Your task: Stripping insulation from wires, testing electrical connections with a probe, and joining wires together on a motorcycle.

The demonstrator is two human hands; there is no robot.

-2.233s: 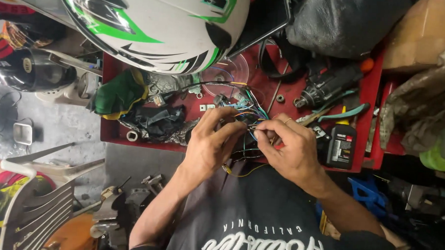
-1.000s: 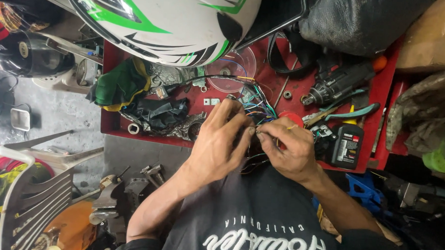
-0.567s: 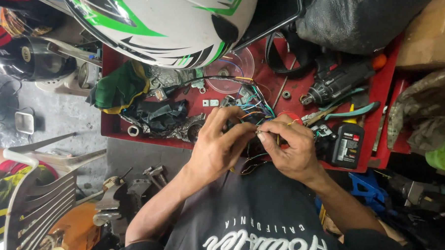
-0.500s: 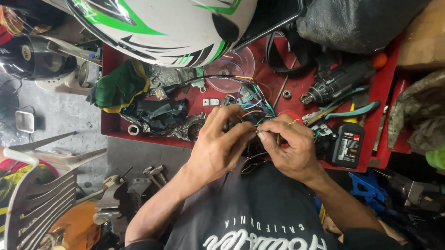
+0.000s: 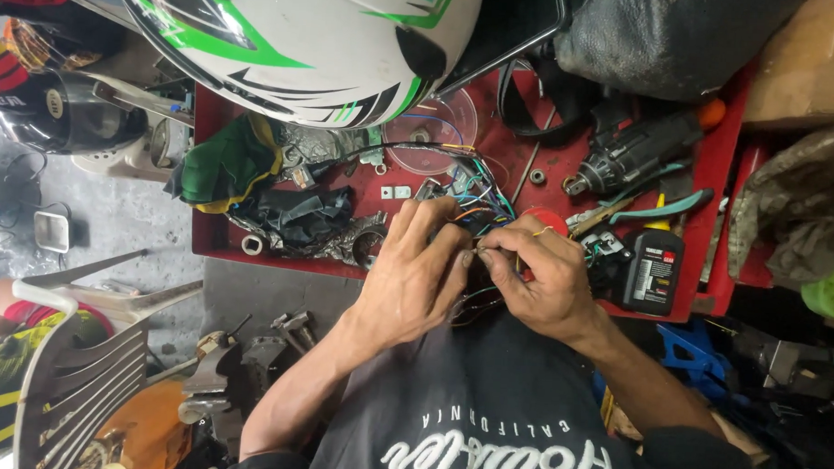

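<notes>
Both hands' fingers pinch coloured wires; white helmet overhangs red tray.

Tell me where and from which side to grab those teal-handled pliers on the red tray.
Grip the teal-handled pliers by the curved handles at their right end, coming from above. The handles lie flat and exposed there, while the nose end points left under clutter beside the right hand. The black bottle crowds the near side.

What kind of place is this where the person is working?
Most likely a small motorcycle or electrical repair workshop. A red tool tray holds a power drill and pliers, a white and green fairing lies above it, and both hands, left and right, pinch a bundle of coloured wires.
</notes>
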